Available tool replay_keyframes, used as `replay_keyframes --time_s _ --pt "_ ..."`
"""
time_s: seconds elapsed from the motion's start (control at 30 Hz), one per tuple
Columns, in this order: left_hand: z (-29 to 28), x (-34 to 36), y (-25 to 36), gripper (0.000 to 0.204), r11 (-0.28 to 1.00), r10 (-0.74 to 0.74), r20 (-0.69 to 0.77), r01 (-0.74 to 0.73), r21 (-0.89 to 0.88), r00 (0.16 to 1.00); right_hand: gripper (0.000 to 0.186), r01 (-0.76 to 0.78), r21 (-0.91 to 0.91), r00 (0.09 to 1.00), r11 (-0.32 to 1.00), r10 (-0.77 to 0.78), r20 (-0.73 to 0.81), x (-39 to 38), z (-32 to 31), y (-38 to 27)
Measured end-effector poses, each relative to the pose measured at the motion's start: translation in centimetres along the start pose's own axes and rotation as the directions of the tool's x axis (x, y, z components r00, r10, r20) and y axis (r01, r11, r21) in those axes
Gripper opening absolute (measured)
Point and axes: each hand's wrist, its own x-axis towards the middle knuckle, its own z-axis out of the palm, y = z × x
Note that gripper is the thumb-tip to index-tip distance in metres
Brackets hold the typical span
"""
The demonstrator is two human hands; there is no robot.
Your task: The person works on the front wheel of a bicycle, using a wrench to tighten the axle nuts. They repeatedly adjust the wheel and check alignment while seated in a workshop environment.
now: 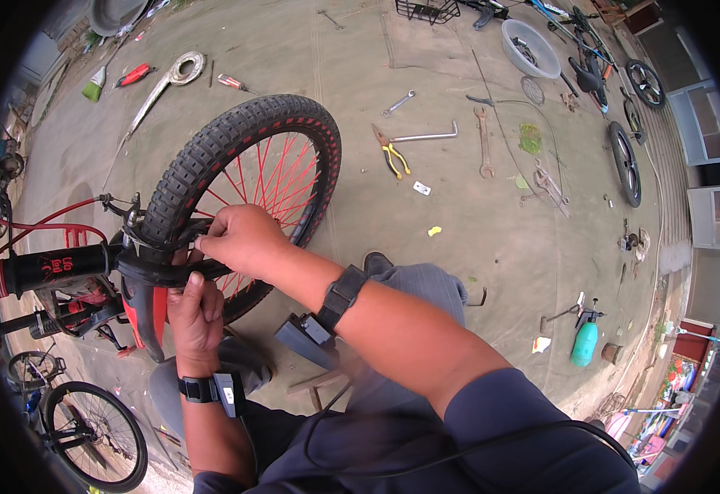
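Right hand (241,237): fingers pinched together, contents hidden, beside knobbly black rubber tyre (175,185). Left hand (195,317): fingers curled by curved black fork (153,272), can't tell grip. Keep tyre steady.

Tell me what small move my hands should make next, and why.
Probably steady the black fork with your left hand: its thumb is up by the fork, while your right hand has its fingertips close beside the tyre.
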Motion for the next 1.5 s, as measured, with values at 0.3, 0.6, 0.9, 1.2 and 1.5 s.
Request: replay_keyframes --time_s 0.3,0.6,0.9,1.2,1.5 --pt "0.6 0.1 -0.1 0.057 0.999 0.024 0.022 -0.025 0.041 0.999 0.027 -0.084 0.224 0.993 0.971 0.062 0.100 1.0 0.6 1.2" --pt "0.5 0.0 0.0 0.059 0.998 0.034 0.003 -0.034 0.050 0.999 0.026 -0.037 0.085 0.999 0.996 0.034 0.042 0.3 0.2 0.5" --pt "0.1 0.1 0.0 0.060 0.998 0.026 0.013 -0.027 0.055 1.000 0.023 -0.035 0.058 0.999 0.998 0.034 0.025 0.3 0.3 0.4" --pt "0.8 0.1 0.2 0.052 0.996 0.041 0.057 -0.046 0.080 0.998 0.026 -0.070 0.164 0.997 0.984 0.064 0.038 0.4 0.3 0.7" --pt "1.4 0.0 0.6 0.052 1.000 0.000 0.036 0.000 -0.009 0.999 0.030 -0.188 0.357 0.977 0.915 0.138 0.161 -0.2 -0.1 0.0"
